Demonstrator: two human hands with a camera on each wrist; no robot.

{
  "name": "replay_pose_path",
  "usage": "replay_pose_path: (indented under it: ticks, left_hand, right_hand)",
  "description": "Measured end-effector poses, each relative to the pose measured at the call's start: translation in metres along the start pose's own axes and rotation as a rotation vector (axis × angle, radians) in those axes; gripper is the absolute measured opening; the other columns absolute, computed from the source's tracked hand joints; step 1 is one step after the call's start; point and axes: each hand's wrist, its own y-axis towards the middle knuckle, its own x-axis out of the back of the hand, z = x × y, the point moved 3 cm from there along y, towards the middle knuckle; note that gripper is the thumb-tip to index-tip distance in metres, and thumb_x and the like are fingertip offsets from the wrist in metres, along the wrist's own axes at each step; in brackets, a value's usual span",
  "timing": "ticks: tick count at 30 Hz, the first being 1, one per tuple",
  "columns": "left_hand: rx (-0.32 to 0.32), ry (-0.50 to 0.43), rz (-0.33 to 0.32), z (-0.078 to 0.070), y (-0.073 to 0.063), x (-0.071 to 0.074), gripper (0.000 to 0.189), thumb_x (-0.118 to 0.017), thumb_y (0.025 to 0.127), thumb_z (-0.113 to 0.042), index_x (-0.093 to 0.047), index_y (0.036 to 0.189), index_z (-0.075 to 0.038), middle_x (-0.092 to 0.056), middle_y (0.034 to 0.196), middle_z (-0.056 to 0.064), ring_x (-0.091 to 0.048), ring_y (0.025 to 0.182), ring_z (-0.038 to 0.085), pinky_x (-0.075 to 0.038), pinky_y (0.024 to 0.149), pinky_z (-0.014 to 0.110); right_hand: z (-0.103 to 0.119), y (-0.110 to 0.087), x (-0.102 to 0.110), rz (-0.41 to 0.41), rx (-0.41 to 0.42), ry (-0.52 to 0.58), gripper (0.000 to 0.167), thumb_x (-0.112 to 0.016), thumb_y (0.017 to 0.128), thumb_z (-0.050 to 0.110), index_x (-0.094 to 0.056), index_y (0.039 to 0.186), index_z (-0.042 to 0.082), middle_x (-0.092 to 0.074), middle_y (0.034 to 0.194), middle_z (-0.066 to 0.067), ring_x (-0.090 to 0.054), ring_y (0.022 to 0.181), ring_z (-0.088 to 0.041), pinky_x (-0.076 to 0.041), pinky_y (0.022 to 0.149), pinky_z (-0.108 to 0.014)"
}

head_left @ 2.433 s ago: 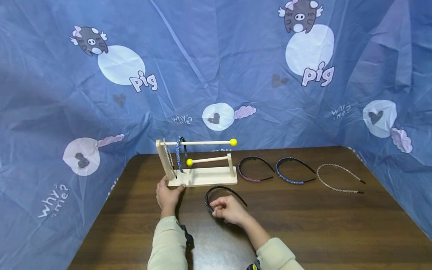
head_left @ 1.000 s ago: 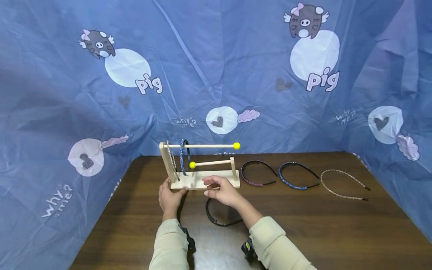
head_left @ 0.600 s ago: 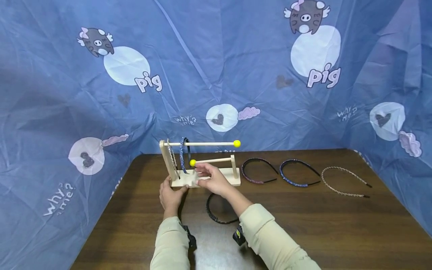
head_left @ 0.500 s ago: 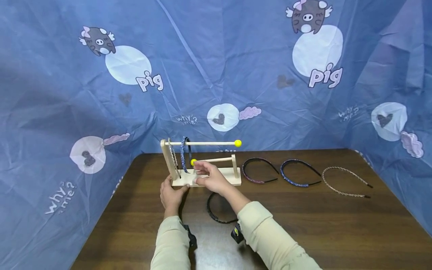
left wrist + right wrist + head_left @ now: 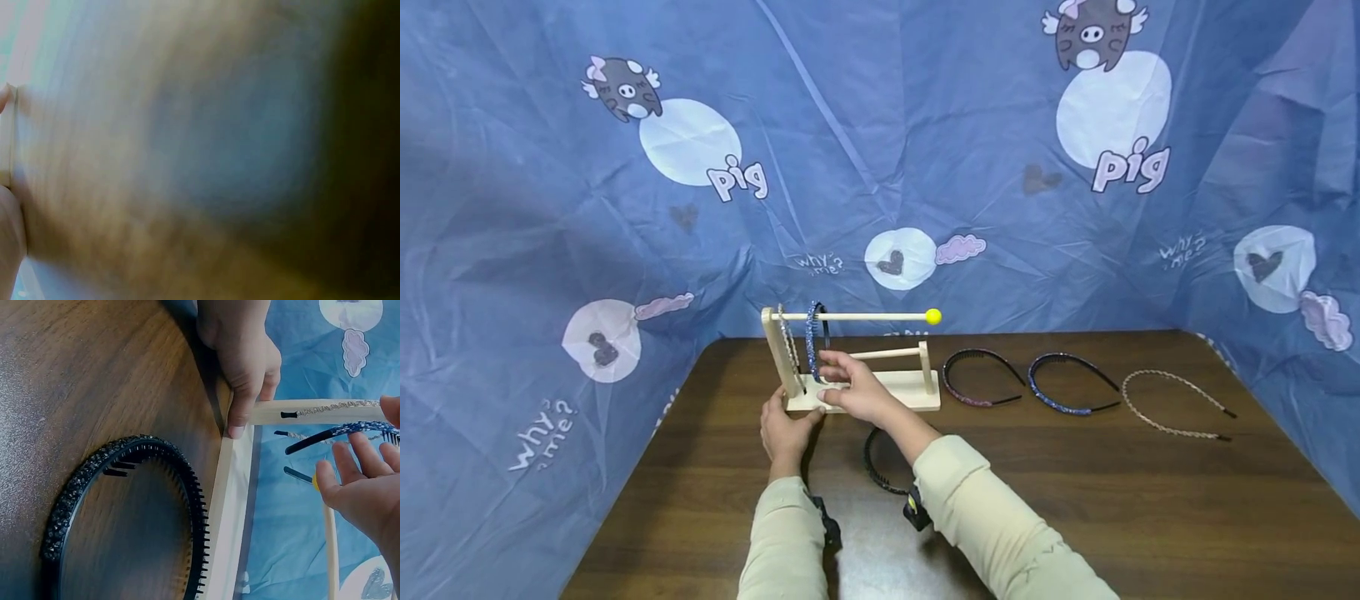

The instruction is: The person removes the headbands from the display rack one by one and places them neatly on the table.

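My left hand (image 5: 786,429) grips the left end of a wooden headband stand (image 5: 910,392), thumb along the base's front edge. My right hand (image 5: 861,392) is in front of the stand, fingers loosely bent. In the right wrist view, its fingertips are right at a blue glittery headband (image 5: 356,428) that hangs from the upper rod. A braided silvery headband (image 5: 788,337) hangs nearer the left post. Below the right forearm, a black glittery headband (image 5: 874,467) lies on the table, partly hidden. The left wrist view is mostly blurred.
To the right of the stand, a pink-and-black headband (image 5: 967,400), a second blue headband (image 5: 1052,404) and a braided beige headband (image 5: 1157,425) lie in a row on the wooden table (image 5: 1150,508). A yellow ball (image 5: 933,317) tips the upper rod. Patterned blue cloth (image 5: 820,167) hangs behind.
My right hand has left the black headband on the table and moved up and left to the hanging blue one, covering the lower rod's yellow ball. The left hand keeps its grip.
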Motion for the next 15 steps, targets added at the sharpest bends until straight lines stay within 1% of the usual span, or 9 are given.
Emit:
replay_pose_path:
  ticks: [3, 6, 7, 9, 12, 15]
  left_hand:
    - [-0.004, -0.005, -0.005, 0.000, 0.001, 0.001, 0.084, -0.083, 0.064, -0.030, -0.044, 0.135, -0.007, -0.047, 0.126, 0.018, -0.044, 0.114, 0.036, -0.032, 0.094, 0.049]
    - [-0.006, -0.008, -0.009, -0.001, 0.002, 0.002, 0.084, -0.083, 0.064, -0.030, -0.044, 0.135, -0.007, -0.047, 0.126, 0.017, -0.043, 0.114, 0.036, -0.032, 0.094, 0.049]
    - [-0.006, -0.008, -0.012, -0.002, 0.002, 0.003, 0.084, -0.083, 0.064, -0.030, -0.044, 0.135, -0.007, -0.047, 0.126, 0.017, -0.043, 0.114, 0.036, -0.032, 0.093, 0.049]
    - [-0.006, -0.006, -0.016, -0.002, 0.002, 0.003, 0.084, -0.083, 0.064, -0.030, -0.044, 0.135, -0.008, -0.048, 0.125, 0.017, -0.043, 0.114, 0.036, -0.032, 0.093, 0.049]
    - [-0.003, -0.003, -0.012, -0.002, 0.001, 0.002, 0.083, -0.083, 0.064, -0.030, -0.045, 0.134, -0.007, -0.048, 0.124, 0.017, -0.044, 0.114, 0.036, -0.032, 0.094, 0.048]
    - [0.009, 0.000, -0.002, -0.003, -0.001, 0.002, 0.083, -0.083, 0.064, -0.030, -0.045, 0.134, -0.007, -0.047, 0.125, 0.018, -0.044, 0.114, 0.037, -0.032, 0.094, 0.048]
  right_hand:
    - [-0.012, 0.007, 0.002, -0.042, 0.001, -0.014, 0.056, -0.060, 0.083, -0.006, -0.038, 0.134, -0.008, -0.053, 0.121, -0.028, -0.049, 0.114, -0.039, -0.042, 0.092, -0.037]
    - [-0.025, 0.014, 0.006, -0.117, 0.007, -0.032, 0.049, -0.061, 0.083, -0.005, -0.046, 0.129, -0.006, -0.059, 0.110, -0.024, -0.055, 0.102, -0.034, -0.046, 0.083, -0.029]
    - [-0.029, 0.016, 0.007, -0.145, 0.009, -0.046, 0.046, -0.062, 0.083, -0.004, -0.048, 0.127, -0.005, -0.061, 0.106, -0.022, -0.056, 0.097, -0.032, -0.047, 0.080, -0.029]
    - [-0.030, 0.016, 0.011, -0.204, 0.020, -0.070, 0.040, -0.063, 0.082, -0.003, -0.053, 0.121, -0.006, -0.063, 0.098, -0.018, -0.057, 0.088, -0.026, -0.047, 0.075, -0.027]
    - [-0.032, 0.015, 0.017, -0.284, 0.019, -0.099, 0.031, -0.063, 0.081, -0.003, -0.057, 0.111, -0.007, -0.063, 0.087, -0.013, -0.056, 0.077, -0.017, -0.047, 0.069, -0.025]
    - [-0.034, 0.014, 0.020, -0.324, 0.017, -0.096, 0.024, -0.063, 0.081, -0.005, -0.059, 0.104, -0.008, -0.061, 0.081, -0.010, -0.054, 0.071, -0.013, -0.046, 0.065, -0.023]
